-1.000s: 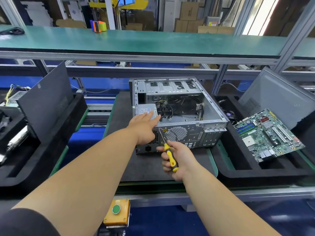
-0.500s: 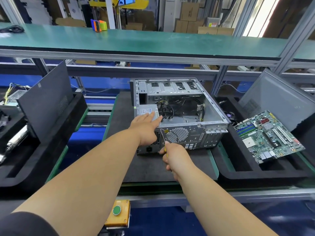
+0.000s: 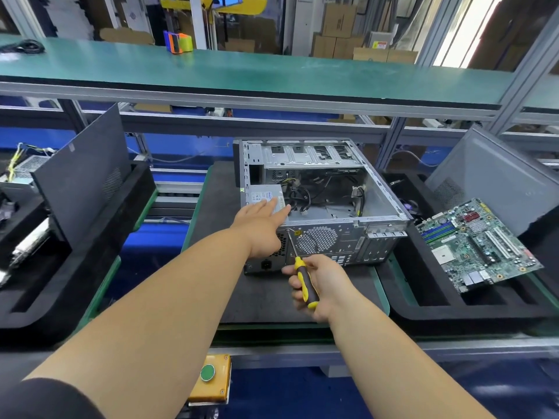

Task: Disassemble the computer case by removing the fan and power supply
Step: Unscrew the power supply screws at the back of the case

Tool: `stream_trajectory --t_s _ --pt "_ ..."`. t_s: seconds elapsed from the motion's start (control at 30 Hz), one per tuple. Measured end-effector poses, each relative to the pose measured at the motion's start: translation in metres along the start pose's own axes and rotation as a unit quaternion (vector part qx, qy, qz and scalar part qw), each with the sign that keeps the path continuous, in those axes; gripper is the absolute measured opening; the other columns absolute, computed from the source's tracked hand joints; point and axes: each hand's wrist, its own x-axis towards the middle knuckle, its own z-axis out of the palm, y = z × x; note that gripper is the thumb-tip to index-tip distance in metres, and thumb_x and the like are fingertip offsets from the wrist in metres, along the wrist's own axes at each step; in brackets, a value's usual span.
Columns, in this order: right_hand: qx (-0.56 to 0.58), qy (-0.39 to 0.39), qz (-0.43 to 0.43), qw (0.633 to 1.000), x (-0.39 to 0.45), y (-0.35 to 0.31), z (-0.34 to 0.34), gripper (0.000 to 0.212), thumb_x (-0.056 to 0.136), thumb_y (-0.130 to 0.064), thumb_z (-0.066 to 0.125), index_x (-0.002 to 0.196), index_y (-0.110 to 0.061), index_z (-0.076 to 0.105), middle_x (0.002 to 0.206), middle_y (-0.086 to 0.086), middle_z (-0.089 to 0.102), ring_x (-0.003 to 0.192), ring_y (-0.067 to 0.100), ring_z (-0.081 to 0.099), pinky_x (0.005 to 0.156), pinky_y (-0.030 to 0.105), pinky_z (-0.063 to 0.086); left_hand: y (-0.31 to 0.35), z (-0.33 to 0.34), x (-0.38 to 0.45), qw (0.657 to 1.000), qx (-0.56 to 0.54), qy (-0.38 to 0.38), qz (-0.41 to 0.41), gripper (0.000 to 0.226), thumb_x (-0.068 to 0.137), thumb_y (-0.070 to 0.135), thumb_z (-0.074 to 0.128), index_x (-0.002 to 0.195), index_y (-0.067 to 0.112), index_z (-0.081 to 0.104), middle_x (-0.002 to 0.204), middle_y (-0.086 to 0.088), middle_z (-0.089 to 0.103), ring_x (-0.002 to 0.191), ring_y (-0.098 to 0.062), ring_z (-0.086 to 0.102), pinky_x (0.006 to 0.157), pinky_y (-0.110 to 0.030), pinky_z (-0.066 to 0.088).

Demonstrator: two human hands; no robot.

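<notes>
An open grey computer case (image 3: 375, 192) lies on its side on a dark mat, rear panel facing me. The silver power supply (image 3: 263, 195) sits in its near left corner. A round fan grille (image 3: 317, 239) shows on the rear panel. My left hand (image 3: 261, 225) rests flat with straight fingers on the power supply and the case's top edge. My right hand (image 3: 317, 284) grips a yellow-and-black screwdriver (image 3: 304, 282), its tip against the rear panel near the upper left of the grille. Loose black cables lie inside the case.
A green motherboard (image 3: 478, 243) lies in a black foam tray (image 3: 429, 300) at the right, with a grey side panel (image 3: 496, 176) leaning behind it. Another black foam tray (image 3: 60, 285) at the left holds a dark panel (image 3: 81, 176). A yellow box with a green button (image 3: 208, 376) hangs below the bench edge.
My right hand turned over around the screwdriver half a second ago, hiding its handle, and has turned back, so the handle shows again. My left hand has stayed on the power supply.
</notes>
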Motion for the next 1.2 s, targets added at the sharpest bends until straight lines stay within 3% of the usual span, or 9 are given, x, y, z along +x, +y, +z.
stream_trajectory --t_s 0.13,0.23,0.33,0.4,0.5,0.63,0.77,1.0,1.2 --pt "0.013 -0.028 0.014 0.999 -0.005 -0.003 0.0 0.035 0.101 -0.028 0.037 0.08 -0.01 0.059 0.056 0.002 0.048 0.049 0.014 0.039 0.049 0.024 0.032 -0.004 0.006 -0.006 0.986 -0.136 0.098 0.02 0.074 0.087 0.017 0.05 0.153 0.034 0.023 0.163 0.003 0.014 0.15 -0.019 0.01 0.122 -0.036 0.007" --pt "0.023 -0.04 0.014 0.999 -0.008 -0.001 -0.001 0.039 0.104 -0.032 0.036 0.081 -0.01 0.059 0.057 0.002 0.05 0.049 0.015 0.042 0.053 0.025 0.034 -0.003 0.024 -0.026 0.886 -0.372 0.273 0.033 0.052 0.087 0.007 0.052 0.133 0.032 0.056 0.135 0.014 0.052 0.129 -0.013 0.045 0.109 -0.029 0.035" --pt "0.025 -0.047 0.012 0.998 -0.011 -0.002 0.0 0.042 0.106 -0.034 0.036 0.08 -0.011 0.058 0.056 0.001 0.05 0.047 0.014 0.042 0.051 0.024 0.033 0.008 0.035 -0.043 0.825 -0.408 0.39 0.029 0.032 0.087 0.014 0.053 0.105 0.039 0.063 0.105 0.024 0.058 0.099 -0.001 0.056 0.086 -0.014 0.044" --pt "0.027 -0.047 0.009 0.998 -0.011 -0.002 0.0 0.042 0.106 -0.035 0.036 0.08 -0.011 0.058 0.055 0.0 0.05 0.046 0.013 0.042 0.05 0.024 0.033 0.017 0.039 -0.047 0.797 -0.481 0.365 -0.015 0.021 0.089 0.017 0.055 0.089 0.035 0.064 0.091 0.013 0.065 0.085 -0.006 0.06 0.076 -0.02 0.049" --pt "0.022 -0.042 0.001 0.999 -0.009 0.001 0.002 0.038 0.105 -0.037 0.04 0.081 -0.011 0.057 0.055 0.0 0.05 0.046 0.012 0.041 0.048 0.023 0.031 0.024 0.039 -0.042 0.765 -0.587 0.217 -0.148 0.015 0.094 0.018 0.055 0.084 0.02 0.066 0.082 0.001 0.07 0.073 -0.015 0.062 0.066 -0.027 0.05" --pt "0.012 -0.036 -0.009 0.999 -0.008 0.003 0.005 0.033 0.101 -0.038 0.05 0.081 -0.013 0.057 0.057 0.001 0.051 0.047 0.013 0.041 0.043 0.019 0.034 0.036 0.027 -0.041 0.668 -0.703 0.042 -0.24 0.026 0.101 0.026 0.052 0.083 0.011 0.063 0.076 -0.002 0.065 0.063 -0.012 0.056 0.058 -0.021 0.045" --pt "0.003 -0.028 -0.016 0.999 -0.008 0.005 0.007 0.035 0.1 -0.039 0.053 0.075 -0.014 0.057 0.058 0.003 0.05 0.043 0.013 0.042 0.04 0.019 0.035 0.039 0.033 -0.042 0.628 -0.749 0.035 -0.208 0.02 0.094 0.026 0.064 0.084 0.01 0.069 0.071 -0.001 0.072 0.067 -0.013 0.063 0.061 -0.021 0.051" --pt "0.001 -0.035 -0.017 0.999 -0.009 0.008 0.002 0.037 0.097 -0.043 0.057 0.074 -0.015 0.063 0.06 0.002 0.053 0.045 0.012 0.044 0.043 0.021 0.037 0.045 0.037 -0.034 0.626 -0.749 0.05 -0.212 0.015 0.088 0.015 0.071 0.076 0.006 0.066 0.06 -0.003 0.063 0.044 -0.012 0.051 0.048 -0.021 0.046" --pt "0.024 -0.084 0.006 0.996 -0.008 0.01 -0.008 0.052 0.105 -0.043 0.031 0.088 -0.01 0.068 0.066 0.002 0.056 0.052 0.013 0.046 0.048 0.024 0.038 0.042 0.043 -0.027 0.619 -0.753 0.064 -0.216 0.016 0.088 0.013 0.07 0.075 0.005 0.067 0.065 -0.007 0.06 0.049 -0.013 0.049 0.039 -0.02 0.04"
